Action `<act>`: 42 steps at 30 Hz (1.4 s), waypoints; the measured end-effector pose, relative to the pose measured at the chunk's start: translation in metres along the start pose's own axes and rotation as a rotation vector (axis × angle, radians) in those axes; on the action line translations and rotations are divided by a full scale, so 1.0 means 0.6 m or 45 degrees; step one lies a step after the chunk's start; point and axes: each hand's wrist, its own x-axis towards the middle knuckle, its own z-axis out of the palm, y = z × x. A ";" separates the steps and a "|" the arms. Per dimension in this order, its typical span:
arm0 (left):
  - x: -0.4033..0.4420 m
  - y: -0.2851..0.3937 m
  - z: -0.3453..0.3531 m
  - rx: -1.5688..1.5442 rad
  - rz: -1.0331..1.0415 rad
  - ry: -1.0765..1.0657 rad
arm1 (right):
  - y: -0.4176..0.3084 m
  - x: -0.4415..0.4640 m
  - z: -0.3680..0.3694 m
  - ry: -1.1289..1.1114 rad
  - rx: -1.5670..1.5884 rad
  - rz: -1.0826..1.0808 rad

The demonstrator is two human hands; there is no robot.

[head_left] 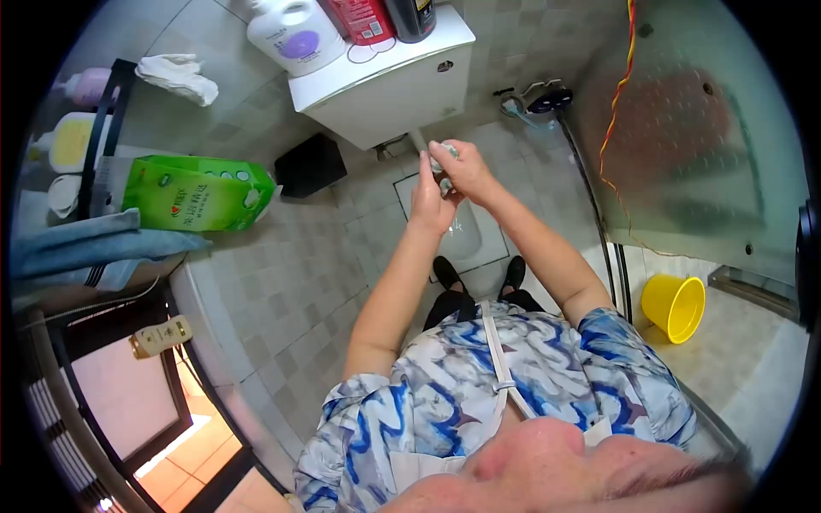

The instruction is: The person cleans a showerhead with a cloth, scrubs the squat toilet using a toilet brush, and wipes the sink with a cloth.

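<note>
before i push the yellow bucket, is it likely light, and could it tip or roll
The yellow bucket is probably light: its walls look like thin plastic. Its upright sides might let a high push tip it, and its round shape suggests rolling if toppled.

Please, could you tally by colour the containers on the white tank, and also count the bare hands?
White container: 1
Red container: 1
Black container: 1
Hands, being left hand and right hand: 2
Total: 5
</note>
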 end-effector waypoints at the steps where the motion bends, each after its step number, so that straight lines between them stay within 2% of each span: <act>1: -0.001 0.000 -0.001 0.067 0.029 0.063 | -0.008 0.007 -0.009 0.001 -0.059 -0.049; 2: -0.001 -0.002 -0.003 0.014 0.031 0.155 | -0.016 0.014 -0.022 -0.001 -0.119 -0.095; 3: 0.000 -0.004 -0.007 0.016 0.055 0.172 | -0.020 0.028 -0.050 -0.027 -0.469 -0.210; 5: -0.002 0.001 -0.011 0.339 0.124 0.293 | -0.027 0.043 -0.087 -0.010 -1.161 -0.433; 7: -0.008 0.015 -0.001 0.417 0.211 0.366 | -0.009 0.070 -0.113 -0.041 -1.173 -0.548; 8: -0.005 0.022 -0.001 0.671 0.330 0.397 | 0.004 0.091 -0.119 -0.061 -1.185 -0.643; 9: -0.003 0.029 -0.004 0.921 0.441 0.432 | -0.011 0.103 -0.115 -0.076 -1.182 -0.658; 11: 0.006 0.054 -0.010 0.993 0.548 0.421 | -0.067 0.114 -0.093 -0.162 -1.020 -0.695; 13: 0.020 0.099 -0.013 1.943 1.132 0.455 | -0.097 0.140 -0.065 -0.153 -0.972 -0.731; 15: 0.055 0.142 -0.019 2.029 1.231 0.451 | -0.119 0.174 -0.029 -0.080 -0.823 -0.894; 17: 0.086 0.192 -0.021 2.296 1.393 0.513 | -0.150 0.206 0.020 -0.009 -0.850 -0.941; 18: 0.102 0.211 -0.025 2.418 1.473 0.541 | -0.154 0.236 0.042 0.011 -0.938 -0.986; 19: 0.114 0.233 -0.023 2.406 1.493 0.524 | -0.151 0.266 0.064 0.150 -1.095 -1.143; 21: 0.125 0.260 -0.031 2.606 1.533 0.518 | -0.138 0.321 0.100 0.307 -1.413 -1.145; 22: 0.129 0.271 -0.037 2.592 1.511 0.460 | -0.121 0.338 0.116 0.311 -1.424 -1.133; 24: 0.133 0.289 -0.051 2.619 1.532 0.377 | -0.091 0.366 0.146 0.601 -1.569 -1.108; 25: 0.137 0.294 -0.062 2.648 1.548 0.302 | -0.087 0.364 0.162 0.611 -1.576 -1.089; 27: 0.155 0.296 -0.089 2.565 1.616 0.193 | -0.075 0.347 0.185 0.528 -1.371 -1.070; 29: 0.158 0.298 -0.111 2.394 1.721 0.090 | -0.063 0.335 0.201 0.223 -1.301 -1.084; 30: 0.152 0.300 -0.122 2.387 1.683 0.086 | -0.082 0.309 0.205 0.056 -1.112 -1.166; 31: 0.142 0.305 -0.127 2.378 1.689 0.076 | -0.102 0.296 0.201 -0.157 -1.068 -0.958; 34: 0.110 0.316 -0.132 2.547 1.647 0.176 | -0.119 0.298 0.184 -0.119 -1.000 -0.849; 36: 0.112 0.319 -0.124 2.506 1.667 0.178 | -0.107 0.334 0.186 0.297 -1.201 -1.106; 37: 0.118 0.319 -0.117 2.470 1.695 0.154 | -0.101 0.342 0.200 0.234 -1.283 -1.201; 38: 0.124 0.317 -0.114 2.384 1.846 0.181 | -0.092 0.341 0.209 0.090 -1.301 -1.290; 39: 0.122 0.319 -0.111 2.389 1.854 0.175 | -0.093 0.332 0.217 -0.060 -1.318 -1.382; 40: 0.113 0.318 -0.110 2.364 1.843 0.222 | -0.100 0.325 0.210 -0.340 -1.413 -1.167; 42: 0.094 0.314 -0.104 2.319 1.836 0.259 | -0.102 0.304 0.151 -0.270 -1.452 -1.195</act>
